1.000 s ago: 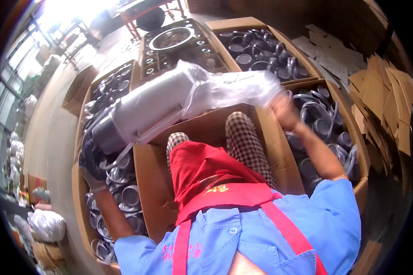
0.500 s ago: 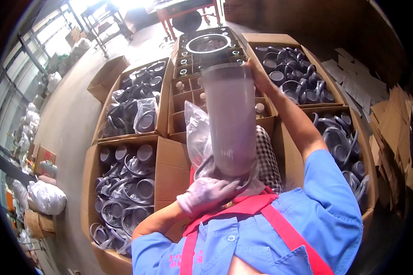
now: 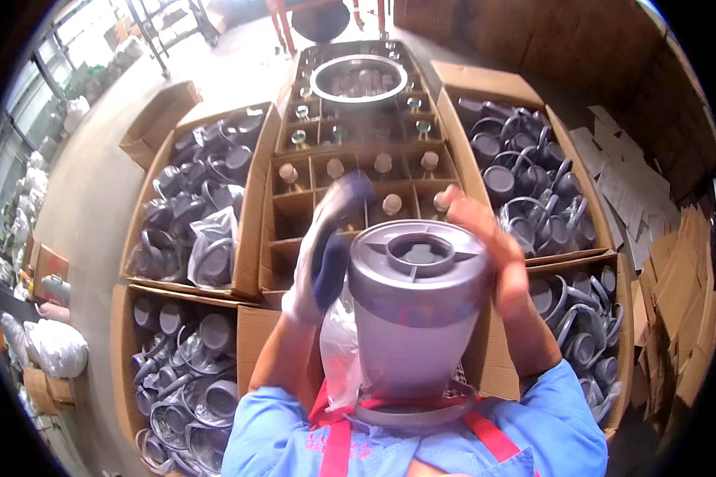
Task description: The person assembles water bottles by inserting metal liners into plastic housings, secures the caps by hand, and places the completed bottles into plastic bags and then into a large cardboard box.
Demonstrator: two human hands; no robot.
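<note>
1. A grey container (image 3: 418,342) is upright in front of a worker in a blue shirt (image 3: 266,429), on the worker's side of the divided carton's (image 3: 290,215) near edge, its recessed end up and its handle (image 3: 414,415) low.
2. The gloved left hand (image 3: 326,246), blurred, rises apart from the container's left rim, fingers extended; half a second earlier, it was at the lower end.
3. The bare right hand (image 3: 493,246) stands at the right rim, fingers stretched; whether it touches cannot be told.
4. A second ago the container was held sideways, plastic stretching toward the right hand; now a clear plastic bag (image 3: 340,350) hangs along its left side.
5. Bottles (image 3: 383,163) stand in the divided carton; grey handled parts (image 3: 218,332) crowd the near left carton (image 3: 262,338).
</note>
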